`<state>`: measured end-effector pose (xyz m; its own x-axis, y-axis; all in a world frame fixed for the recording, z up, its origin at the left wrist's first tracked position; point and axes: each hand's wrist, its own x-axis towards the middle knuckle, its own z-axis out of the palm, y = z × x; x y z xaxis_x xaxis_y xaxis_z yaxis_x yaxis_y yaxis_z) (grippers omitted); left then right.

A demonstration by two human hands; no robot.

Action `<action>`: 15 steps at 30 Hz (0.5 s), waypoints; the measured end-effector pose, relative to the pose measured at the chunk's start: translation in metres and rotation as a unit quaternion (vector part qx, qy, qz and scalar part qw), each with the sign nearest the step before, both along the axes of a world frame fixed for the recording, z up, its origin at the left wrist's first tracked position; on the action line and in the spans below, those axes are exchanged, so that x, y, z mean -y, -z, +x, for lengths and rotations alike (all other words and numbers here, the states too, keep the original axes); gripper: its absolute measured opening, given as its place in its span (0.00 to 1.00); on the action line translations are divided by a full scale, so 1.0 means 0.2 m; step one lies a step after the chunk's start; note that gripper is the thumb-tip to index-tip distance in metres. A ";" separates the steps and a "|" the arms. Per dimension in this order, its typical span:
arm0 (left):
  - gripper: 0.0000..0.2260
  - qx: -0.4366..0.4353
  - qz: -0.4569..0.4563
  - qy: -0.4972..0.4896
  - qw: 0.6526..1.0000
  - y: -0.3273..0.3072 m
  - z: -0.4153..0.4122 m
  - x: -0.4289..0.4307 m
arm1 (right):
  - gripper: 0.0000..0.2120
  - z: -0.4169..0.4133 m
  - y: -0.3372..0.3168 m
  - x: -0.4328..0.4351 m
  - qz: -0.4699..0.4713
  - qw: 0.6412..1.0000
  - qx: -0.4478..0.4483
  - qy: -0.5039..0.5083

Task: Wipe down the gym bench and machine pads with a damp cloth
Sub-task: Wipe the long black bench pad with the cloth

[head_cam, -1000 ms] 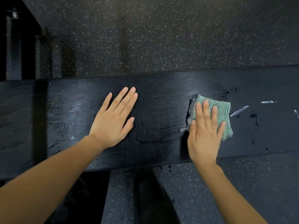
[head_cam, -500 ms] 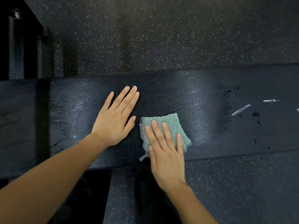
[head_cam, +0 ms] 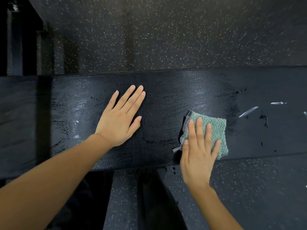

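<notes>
Head view: R hand [head_cam: 197,156] flat, fingers straight, pressing green cloth [head_cam: 214,130] on bench pad [head_cam: 166,100] near front edge to wipe; L hand [head_cam: 118,117] flat, splayed on pad, prob bracing.

The tabletop [head_cam: 182,97] ran left to right across the floor [head_cam: 166,39]. The left grip [head_cam: 118,123] lay flat at its middle; to the right, the cloth [head_cam: 216,130] sat near the front edge under the right grip [head_cam: 197,155], streaks [head_cam: 248,112] farther right.
</notes>
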<state>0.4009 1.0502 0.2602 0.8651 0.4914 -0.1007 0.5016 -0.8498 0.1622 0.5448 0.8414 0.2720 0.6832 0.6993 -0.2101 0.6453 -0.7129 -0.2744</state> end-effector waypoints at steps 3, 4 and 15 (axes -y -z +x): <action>0.28 -0.002 0.001 -0.001 1.000 0.00 0.00 0.00 | 0.25 -0.13 -0.01 -0.03 -0.008 1.000 0.007 -0.026; 0.28 -0.002 0.001 -0.002 1.000 -0.01 0.00 0.00 | 0.25 -0.18 -0.01 -0.03 -0.009 0.999 0.007 -0.042; 0.28 -0.001 0.002 -0.002 1.000 -0.01 0.00 0.00 | 0.27 -0.31 -0.03 0.00 -0.018 0.985 -0.011 -0.173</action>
